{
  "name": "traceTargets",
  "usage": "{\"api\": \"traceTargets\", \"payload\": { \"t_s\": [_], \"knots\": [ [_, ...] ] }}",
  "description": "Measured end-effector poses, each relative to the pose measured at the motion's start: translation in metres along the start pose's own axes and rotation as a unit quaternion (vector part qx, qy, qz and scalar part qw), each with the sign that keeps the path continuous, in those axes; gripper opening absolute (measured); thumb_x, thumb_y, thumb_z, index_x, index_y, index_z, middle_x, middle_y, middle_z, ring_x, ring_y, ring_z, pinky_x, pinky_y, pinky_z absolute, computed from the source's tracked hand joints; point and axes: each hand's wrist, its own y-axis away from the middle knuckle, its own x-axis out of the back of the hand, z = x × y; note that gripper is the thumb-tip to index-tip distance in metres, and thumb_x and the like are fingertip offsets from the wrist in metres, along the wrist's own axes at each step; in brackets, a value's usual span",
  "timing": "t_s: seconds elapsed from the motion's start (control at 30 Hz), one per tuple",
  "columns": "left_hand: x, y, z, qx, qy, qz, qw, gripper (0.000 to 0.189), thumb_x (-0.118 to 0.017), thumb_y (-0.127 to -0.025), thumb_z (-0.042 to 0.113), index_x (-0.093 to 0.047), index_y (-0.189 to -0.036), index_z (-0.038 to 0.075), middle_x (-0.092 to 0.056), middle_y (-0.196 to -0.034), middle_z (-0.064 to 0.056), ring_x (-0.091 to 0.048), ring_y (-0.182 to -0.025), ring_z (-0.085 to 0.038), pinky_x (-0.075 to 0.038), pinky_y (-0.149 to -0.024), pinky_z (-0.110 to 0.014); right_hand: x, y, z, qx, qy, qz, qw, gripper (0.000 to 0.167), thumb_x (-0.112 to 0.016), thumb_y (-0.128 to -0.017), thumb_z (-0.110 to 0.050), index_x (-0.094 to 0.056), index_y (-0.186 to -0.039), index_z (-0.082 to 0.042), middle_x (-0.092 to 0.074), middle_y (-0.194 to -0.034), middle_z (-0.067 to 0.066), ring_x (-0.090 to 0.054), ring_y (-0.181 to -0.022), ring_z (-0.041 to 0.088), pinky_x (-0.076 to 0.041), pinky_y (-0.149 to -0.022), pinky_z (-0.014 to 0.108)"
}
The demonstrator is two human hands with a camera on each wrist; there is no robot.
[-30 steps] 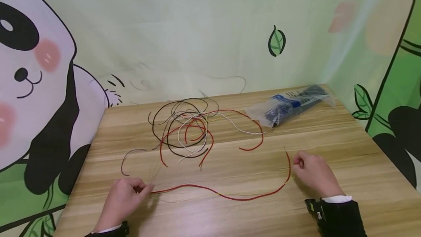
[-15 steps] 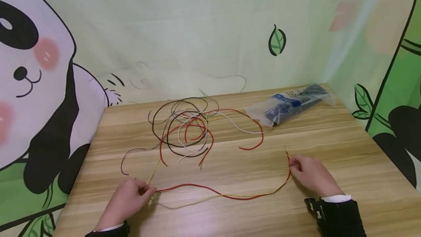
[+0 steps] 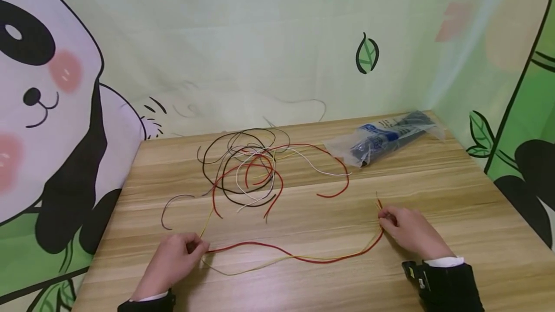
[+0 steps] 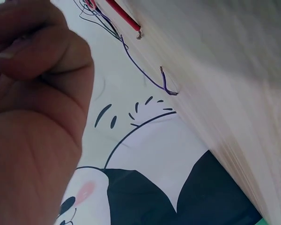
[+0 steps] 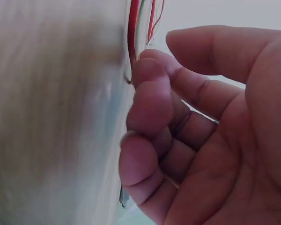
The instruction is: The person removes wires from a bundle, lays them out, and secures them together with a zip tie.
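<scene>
In the head view, my left hand (image 3: 178, 256) pinches a red wire (image 3: 318, 261) and a thin yellow wire (image 3: 236, 273) near their left ends. The yellow wire also sticks up past its fingertips. At their right ends my right hand (image 3: 409, 230) pinches both wires, with short ends showing beyond its fingers. Between the hands the two wires lie in loose curves and cross. Curled fingers show on the left hand (image 4: 37, 79) in the left wrist view. The right wrist view shows the right hand (image 5: 192, 122) with curled fingers beside a red wire (image 5: 132, 30).
A tangle of black, red, white and yellow wires (image 3: 224, 172) lies at the back middle of the wooden table (image 3: 433, 172). A short purple wire (image 3: 164, 211) is left of it. A clear plastic bag with dark blue contents (image 3: 383, 138) lies at the back right.
My right hand has moved slightly left from beside the red wire onto it, bringing the yellow wire alongside. The yellow wire's slack has shifted towards me. The left hand has moved slightly right.
</scene>
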Motion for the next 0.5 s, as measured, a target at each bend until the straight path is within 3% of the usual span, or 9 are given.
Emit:
{"api": "traceTargets", "payload": {
  "t_s": [0.17,0.37,0.5],
  "knots": [
    [-0.002,-0.001,0.002,-0.003,-0.007,0.037,0.9993,0.016,-0.070,-0.087,0.020,-0.067,-0.071,0.018,-0.055,-0.061,0.009,-0.046,-0.055,-0.008,-0.038,-0.053,-0.025,0.000,0.000,0.000,0.014,0.002,0.025,0.9996,0.015,-0.062,-0.092,-0.017,-0.068,-0.102,-0.007,-0.058,-0.075,-0.004,-0.048,-0.065,0.013,-0.040,-0.061,0.032],
    [-0.005,-0.003,0.009,-0.031,-0.019,0.091,0.9952,0.016,-0.071,-0.086,0.016,-0.067,-0.070,0.018,-0.054,-0.060,0.010,-0.045,-0.053,-0.007,-0.038,-0.052,-0.024,-0.002,-0.002,-0.007,0.051,0.003,0.062,0.9967,0.014,-0.062,-0.093,-0.016,-0.069,-0.102,-0.008,-0.056,-0.071,-0.007,-0.046,-0.061,0.010,-0.039,-0.057,0.028],
    [-0.008,-0.005,0.013,-0.048,-0.027,0.108,0.9926,0.012,-0.072,-0.085,0.015,-0.069,-0.073,0.017,-0.054,-0.060,0.011,-0.046,-0.054,-0.005,-0.039,-0.052,-0.024,-0.006,-0.002,-0.016,0.085,0.005,0.070,0.9939,0.012,-0.065,-0.091,-0.016,-0.070,-0.100,-0.011,-0.054,-0.069,-0.011,-0.046,-0.059,0.006,-0.040,-0.056,0.025]
  ]
}}
